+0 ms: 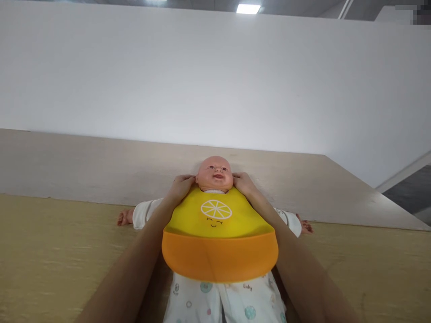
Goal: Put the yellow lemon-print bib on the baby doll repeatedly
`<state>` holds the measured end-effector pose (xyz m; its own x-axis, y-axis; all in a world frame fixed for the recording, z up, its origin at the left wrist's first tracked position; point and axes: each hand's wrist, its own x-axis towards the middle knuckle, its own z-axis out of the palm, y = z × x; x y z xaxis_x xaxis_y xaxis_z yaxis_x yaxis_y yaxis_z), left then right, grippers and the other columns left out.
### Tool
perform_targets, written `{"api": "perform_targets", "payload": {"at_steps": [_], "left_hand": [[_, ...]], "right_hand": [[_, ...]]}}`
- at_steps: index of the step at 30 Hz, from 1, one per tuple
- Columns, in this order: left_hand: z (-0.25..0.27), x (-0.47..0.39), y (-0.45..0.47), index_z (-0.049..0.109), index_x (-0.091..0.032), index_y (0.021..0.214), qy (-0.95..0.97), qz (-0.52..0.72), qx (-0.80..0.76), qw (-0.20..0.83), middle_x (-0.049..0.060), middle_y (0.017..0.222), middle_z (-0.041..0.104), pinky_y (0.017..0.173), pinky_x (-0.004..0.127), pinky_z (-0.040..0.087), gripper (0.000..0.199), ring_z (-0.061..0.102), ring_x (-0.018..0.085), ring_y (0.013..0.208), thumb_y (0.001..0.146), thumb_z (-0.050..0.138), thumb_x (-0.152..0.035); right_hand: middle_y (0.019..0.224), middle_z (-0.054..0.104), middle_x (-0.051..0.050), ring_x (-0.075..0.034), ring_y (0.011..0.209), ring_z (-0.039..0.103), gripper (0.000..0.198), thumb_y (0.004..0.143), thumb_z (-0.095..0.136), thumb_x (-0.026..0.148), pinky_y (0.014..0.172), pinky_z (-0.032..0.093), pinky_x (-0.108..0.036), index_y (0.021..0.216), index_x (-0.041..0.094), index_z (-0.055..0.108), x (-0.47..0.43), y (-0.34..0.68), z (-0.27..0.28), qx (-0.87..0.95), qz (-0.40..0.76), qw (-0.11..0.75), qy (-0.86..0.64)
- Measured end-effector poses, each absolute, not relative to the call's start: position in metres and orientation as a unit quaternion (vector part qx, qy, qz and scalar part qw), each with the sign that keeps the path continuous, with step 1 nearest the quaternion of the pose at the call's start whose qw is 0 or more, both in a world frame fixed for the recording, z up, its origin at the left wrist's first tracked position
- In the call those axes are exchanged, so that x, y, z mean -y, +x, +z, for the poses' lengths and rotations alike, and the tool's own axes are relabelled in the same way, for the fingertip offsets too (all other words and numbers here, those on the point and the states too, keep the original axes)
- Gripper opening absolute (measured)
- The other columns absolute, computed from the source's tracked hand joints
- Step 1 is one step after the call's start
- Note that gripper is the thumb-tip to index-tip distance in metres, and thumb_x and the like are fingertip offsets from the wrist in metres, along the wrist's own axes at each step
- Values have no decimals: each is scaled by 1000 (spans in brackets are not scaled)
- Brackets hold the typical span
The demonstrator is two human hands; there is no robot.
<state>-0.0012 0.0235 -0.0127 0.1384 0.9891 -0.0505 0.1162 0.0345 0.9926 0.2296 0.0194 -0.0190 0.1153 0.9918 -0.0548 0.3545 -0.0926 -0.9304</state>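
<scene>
A baby doll (215, 173) lies on its back, arms spread out, in white printed clothes (198, 298). Over its chest is a yellow bib (188, 215) with a lemon-slice print and an orange catch pocket (220, 258). My left hand (182, 185) is closed at the bib's upper left corner, beside the doll's head. On the other side of the neck, my right hand (244, 183) is closed at the upper right corner. My fingertips and the bib's neck straps are partly hidden behind the head.
The doll rests on a wooden tabletop (60, 251) with a paler strip (84, 166) along the back. Behind it stands a white partition (202, 80). A ceiling light (248, 9) shows above, and a dark gap (411, 188) lies past the right edge.
</scene>
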Motion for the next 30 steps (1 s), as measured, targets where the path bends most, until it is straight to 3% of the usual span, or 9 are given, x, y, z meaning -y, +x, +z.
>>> {"api": "perform_targets", "payload": {"at_steps": [10,20,26,30], "left_hand": [[-5,-22,-4,71,-17,72,560,416,-509,504,2,72,69,70,29,47,25,61,19,72,55,59,-31],[21,26,-21,69,-14,82,484,394,-480,616,4,64,69,51,26,46,36,62,18,55,49,77,-26],[35,36,-26,71,-12,72,466,397,-428,665,8,72,73,59,28,52,29,66,19,63,50,79,-29],[33,35,-21,69,-12,70,442,436,-458,636,6,65,70,56,30,52,31,64,19,57,45,80,-26]], "right_hand": [[53,54,2,-13,56,47,18,59,48,27,53,34,-24,59,15,60,-6,226,-13,542,363,431,-624],[69,68,-2,-15,61,61,32,51,67,16,58,48,-25,84,16,64,64,226,19,401,568,509,-508],[69,70,-3,-15,61,64,31,50,69,13,61,50,-26,81,15,64,73,222,25,368,585,528,-494],[66,68,-2,-17,59,64,30,53,68,15,58,50,-27,83,16,64,63,219,16,332,559,568,-506]]}}
